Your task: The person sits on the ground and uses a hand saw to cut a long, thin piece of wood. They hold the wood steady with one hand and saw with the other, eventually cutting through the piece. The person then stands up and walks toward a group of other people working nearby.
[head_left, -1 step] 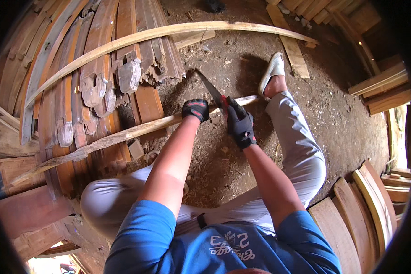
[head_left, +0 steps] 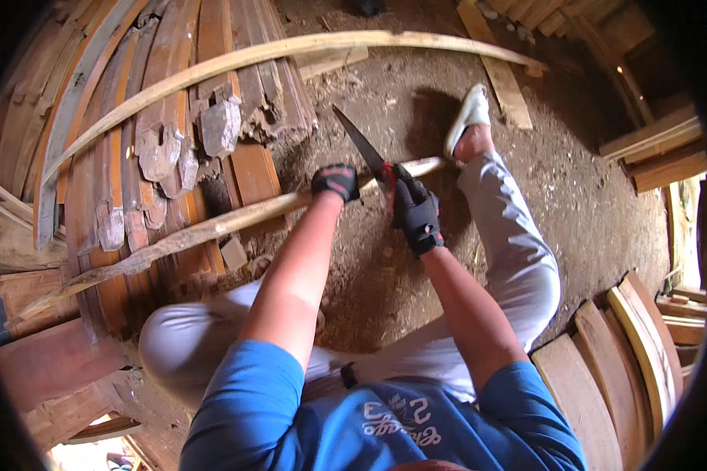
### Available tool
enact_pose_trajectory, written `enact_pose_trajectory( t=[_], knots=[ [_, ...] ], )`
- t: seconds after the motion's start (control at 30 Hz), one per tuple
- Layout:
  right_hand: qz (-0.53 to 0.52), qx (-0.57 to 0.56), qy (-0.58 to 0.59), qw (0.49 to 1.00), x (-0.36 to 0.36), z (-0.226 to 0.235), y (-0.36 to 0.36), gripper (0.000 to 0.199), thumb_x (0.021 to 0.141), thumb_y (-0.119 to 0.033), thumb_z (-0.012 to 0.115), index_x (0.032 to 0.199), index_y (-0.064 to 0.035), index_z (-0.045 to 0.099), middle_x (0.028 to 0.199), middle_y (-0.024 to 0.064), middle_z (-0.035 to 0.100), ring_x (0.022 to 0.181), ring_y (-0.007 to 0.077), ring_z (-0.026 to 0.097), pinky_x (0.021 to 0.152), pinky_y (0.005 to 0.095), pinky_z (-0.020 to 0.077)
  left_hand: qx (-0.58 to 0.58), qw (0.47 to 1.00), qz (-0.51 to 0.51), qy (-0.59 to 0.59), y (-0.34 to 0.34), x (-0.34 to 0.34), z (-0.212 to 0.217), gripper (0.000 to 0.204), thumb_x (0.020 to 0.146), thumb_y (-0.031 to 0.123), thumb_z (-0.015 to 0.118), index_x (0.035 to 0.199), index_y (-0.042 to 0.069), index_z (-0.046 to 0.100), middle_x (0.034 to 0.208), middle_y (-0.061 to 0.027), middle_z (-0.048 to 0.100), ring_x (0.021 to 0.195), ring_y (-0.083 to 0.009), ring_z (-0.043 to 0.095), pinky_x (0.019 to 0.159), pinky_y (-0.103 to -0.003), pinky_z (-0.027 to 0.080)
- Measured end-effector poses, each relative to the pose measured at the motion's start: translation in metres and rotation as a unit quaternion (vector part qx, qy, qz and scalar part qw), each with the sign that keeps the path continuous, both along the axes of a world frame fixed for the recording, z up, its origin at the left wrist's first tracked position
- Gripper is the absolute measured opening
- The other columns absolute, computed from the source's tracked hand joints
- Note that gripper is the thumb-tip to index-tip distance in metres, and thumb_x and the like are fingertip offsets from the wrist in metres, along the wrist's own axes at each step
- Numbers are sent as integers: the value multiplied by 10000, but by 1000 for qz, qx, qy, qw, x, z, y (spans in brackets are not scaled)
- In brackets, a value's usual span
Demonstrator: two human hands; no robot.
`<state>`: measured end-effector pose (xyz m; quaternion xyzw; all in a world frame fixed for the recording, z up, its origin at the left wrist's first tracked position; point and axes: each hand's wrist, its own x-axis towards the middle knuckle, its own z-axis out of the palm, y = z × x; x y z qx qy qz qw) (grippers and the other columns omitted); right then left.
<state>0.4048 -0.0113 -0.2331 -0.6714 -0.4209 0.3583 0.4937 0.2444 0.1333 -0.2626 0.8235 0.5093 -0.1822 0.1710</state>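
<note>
My left hand (head_left: 337,182), in a black glove with red marks, is closed around a long pale wooden stick (head_left: 204,233). The stick slants from the lower left up to the right, its far right end near my shoe (head_left: 470,118). A hand saw (head_left: 359,145) with a dark blade and red handle is gripped in my gloved right hand (head_left: 414,210). The blade points away and to the left, and its handle end lies at the stick, just right of my left hand. Whether the teeth bite into the wood cannot be made out.
A stack of weathered brown boards (head_left: 165,133) with ragged ends fills the upper left. Another long pale strip (head_left: 290,47) arches across it and over a flat plank (head_left: 504,90). Cut boards (head_left: 585,396) lean at lower right. Wood chips litter the dirt floor (head_left: 589,228).
The saw has slid slightly away from me, its tip now a little farther up. My left hand keeps its hold on the stick.
</note>
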Motion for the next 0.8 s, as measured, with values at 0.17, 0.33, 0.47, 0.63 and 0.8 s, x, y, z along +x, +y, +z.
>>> enact_pose_trajectory(
  t=[0.17,0.33,0.47,0.63,0.8],
  knots=[
    [5,-117,68,991,13,96,-130,414,1068,-239,567,1432,-55,637,1280,96,739,1047,166,689,949,323,529,21,1000,-3,23,-7,-13,-6,323,894,263,657,1155,124,785,1245,-144,745,1142,-323,727,957,-447,585],
    [41,-87,-42,995,42,113,-164,447,1062,-283,569,1443,-56,626,1258,108,744,1003,171,680,923,319,531,2,1000,2,15,-4,-7,0,313,892,244,639,1146,130,782,1227,-149,750,1128,-329,730,949,-456,587],
    [42,-95,7,995,18,74,-77,429,1048,-288,574,1408,-68,653,1269,150,742,1167,241,700,1008,357,515,45,999,-8,6,-12,-14,-14,296,902,255,630,1134,143,776,1196,-144,757,1110,-323,734,932,-465,588],
    [3,-2,-18,1000,-8,-3,7,404,1035,-264,584,1365,-53,683,1314,161,726,1259,228,662,1080,361,475,40,998,-39,20,-11,0,-5,327,924,271,615,1196,141,743,1261,-126,732,1175,-298,707,963,-453,570],
    [9,-27,-15,999,1,25,-46,427,1033,-254,598,1407,-53,652,1339,158,713,1223,255,684,1068,360,486,43,999,-26,10,-6,-9,-8,296,929,251,622,1158,129,766,1207,-126,753,1123,-310,729,934,-444,585]
  ],
)
